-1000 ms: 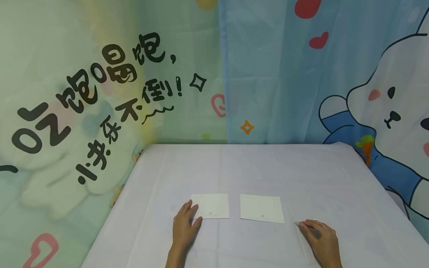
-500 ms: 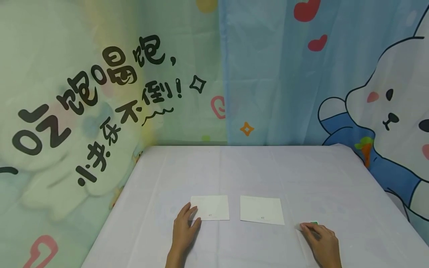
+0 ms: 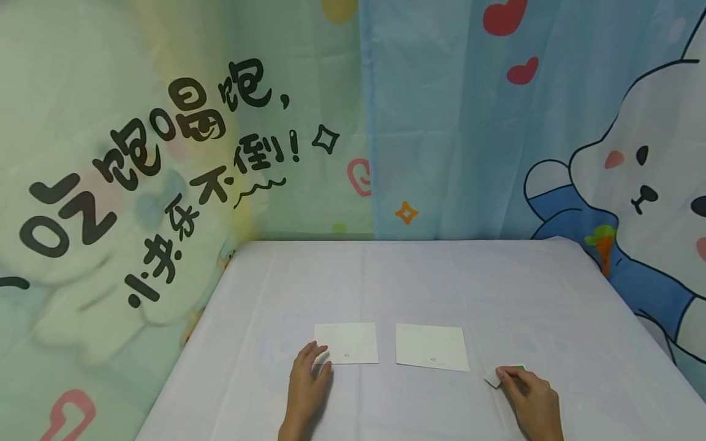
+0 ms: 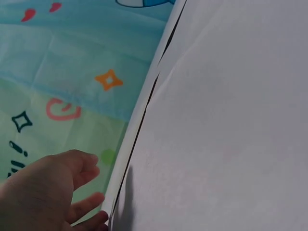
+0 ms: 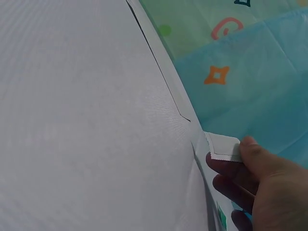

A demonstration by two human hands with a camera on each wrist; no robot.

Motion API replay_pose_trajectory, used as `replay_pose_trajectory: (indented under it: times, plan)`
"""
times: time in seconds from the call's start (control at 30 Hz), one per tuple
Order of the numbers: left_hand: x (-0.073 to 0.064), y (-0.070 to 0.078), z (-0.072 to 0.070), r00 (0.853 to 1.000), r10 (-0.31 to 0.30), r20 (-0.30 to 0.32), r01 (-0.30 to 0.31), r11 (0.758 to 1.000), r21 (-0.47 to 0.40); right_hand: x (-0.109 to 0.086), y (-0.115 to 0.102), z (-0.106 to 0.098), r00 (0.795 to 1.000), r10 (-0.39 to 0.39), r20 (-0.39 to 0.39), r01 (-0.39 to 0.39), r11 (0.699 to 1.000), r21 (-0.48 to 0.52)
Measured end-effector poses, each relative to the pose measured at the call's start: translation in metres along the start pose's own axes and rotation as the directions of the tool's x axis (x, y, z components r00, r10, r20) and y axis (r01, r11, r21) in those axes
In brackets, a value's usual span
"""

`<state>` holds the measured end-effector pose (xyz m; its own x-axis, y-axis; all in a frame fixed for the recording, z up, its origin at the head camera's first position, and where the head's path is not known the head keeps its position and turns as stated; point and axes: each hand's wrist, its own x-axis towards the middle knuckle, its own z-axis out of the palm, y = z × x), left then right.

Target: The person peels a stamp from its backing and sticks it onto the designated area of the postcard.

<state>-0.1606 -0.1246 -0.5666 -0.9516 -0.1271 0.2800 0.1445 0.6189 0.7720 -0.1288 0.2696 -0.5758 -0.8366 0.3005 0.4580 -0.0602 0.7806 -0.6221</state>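
Two white cards lie side by side on the white cloth, each with a small faint mark near its lower edge: a left card point(image 3: 350, 343) and a right card point(image 3: 432, 346). My left hand point(image 3: 309, 380) is at the near-left corner of the left card, its fingers loosely bent and holding nothing. To the right of both cards, my right hand point(image 3: 532, 398) pinches a small white stamp-like paper point(image 5: 224, 146) between thumb and forefinger. That paper has a toothed edge, and my fingertips cover part of it. A strip of green point(image 5: 221, 215) shows beneath the other fingers.
A white cloth point(image 3: 386, 282) covers the table, with fold lines running through it. Behind stands a printed curtain point(image 3: 430, 122) with lettering, hearts and a white cartoon animal. The table's far edge point(image 3: 408, 241) meets this curtain.
More of the stamp-like paper and a bit of green now show at my right fingertips. My left hand has shifted slightly to the right and toward me; the cards stay where they were.
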Motion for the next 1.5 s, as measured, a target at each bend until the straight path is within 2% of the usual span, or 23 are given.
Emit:
replay_pose_trajectory:
  times: [0.2,0.5,0.77,0.9,0.97,1.13,1.23,1.27,1.47,1.5]
  plan:
    - [-0.007,0.013,0.004,1.000,-0.012,-0.014,0.012,1.000,-0.018,0.001,-0.007,-0.001,0.998,0.049,0.028,-0.050,0.998,0.035]
    - [-0.015,0.046,0.013,0.997,0.066,0.032,-0.065,0.996,-0.054,0.007,-0.024,-0.004,1.000,0.027,-0.001,-0.027,0.998,0.061]
    - [-0.024,0.075,0.029,0.982,0.145,0.125,-0.120,0.975,-0.188,0.011,-0.049,-0.011,1.000,0.007,-0.027,-0.005,0.996,0.088]
    - [-0.030,0.087,0.040,0.967,0.193,0.165,-0.143,0.952,-0.271,0.011,-0.060,-0.012,1.000,-0.009,-0.024,0.012,0.993,0.119]
    - [-0.033,0.092,0.047,0.958,0.220,0.182,-0.157,0.938,-0.310,0.010,-0.059,-0.008,0.999,-0.031,-0.028,0.035,0.990,0.139]
    - [-0.038,0.105,0.060,0.934,0.291,0.208,-0.197,0.904,-0.379,0.004,-0.029,0.026,0.995,-0.100,-0.019,0.102,0.980,0.173]
    - [-0.038,0.111,0.065,0.923,0.322,0.209,-0.222,0.891,-0.396,0.000,-0.022,0.043,0.995,-0.096,0.006,0.093,0.979,0.179]
    - [-0.038,0.112,0.066,0.922,0.326,0.209,-0.225,0.889,-0.398,-0.001,-0.030,0.039,0.992,-0.122,0.015,0.114,0.962,0.249]
    - [-0.034,0.115,0.065,0.929,0.301,0.214,-0.201,0.898,-0.391,-0.010,-0.045,0.048,0.987,-0.159,0.036,0.142,0.947,0.286]
    - [-0.033,0.116,0.064,0.930,0.296,0.218,-0.194,0.899,-0.394,-0.011,-0.041,0.054,0.989,-0.145,0.037,0.133,0.964,0.232]
